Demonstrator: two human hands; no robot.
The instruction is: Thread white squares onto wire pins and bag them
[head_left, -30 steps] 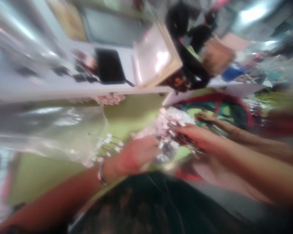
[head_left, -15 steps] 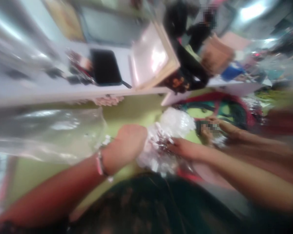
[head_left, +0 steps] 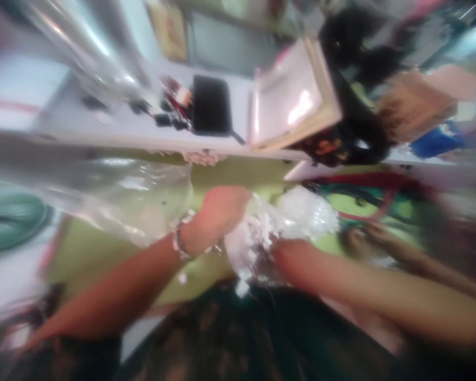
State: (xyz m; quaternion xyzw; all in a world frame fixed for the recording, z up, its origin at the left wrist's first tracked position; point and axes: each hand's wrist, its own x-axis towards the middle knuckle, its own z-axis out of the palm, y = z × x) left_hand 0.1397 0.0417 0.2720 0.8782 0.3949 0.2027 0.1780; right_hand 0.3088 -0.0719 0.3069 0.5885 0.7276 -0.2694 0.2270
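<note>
My left hand point(head_left: 224, 211), with a bracelet at the wrist, is closed on the edge of a clear plastic bag point(head_left: 238, 243). Small shiny pieces with white tags point(head_left: 262, 230) fill the bag; their kind is too blurred to make out. At the bag's right side is my right hand point(head_left: 291, 256), its fingers hidden among the tagged pieces. A second bunched clear plastic bag point(head_left: 311, 211) lies just beyond, on the yellow-green surface point(head_left: 210, 177).
A large clear plastic sheet or bag point(head_left: 143, 190) lies at left. On the white shelf point(head_left: 238, 148) are a black phone point(head_left: 211, 106), a thick book point(head_left: 289, 100) and a brown box point(head_left: 416, 106). Another person's hand point(head_left: 373, 238) is at right, near a red-edged frame.
The camera view has swung, so the shelf things appear farther right. My left hand stays closed at the bag's edge. My right hand sits deeper against the tagged pieces, its fingers now hidden.
</note>
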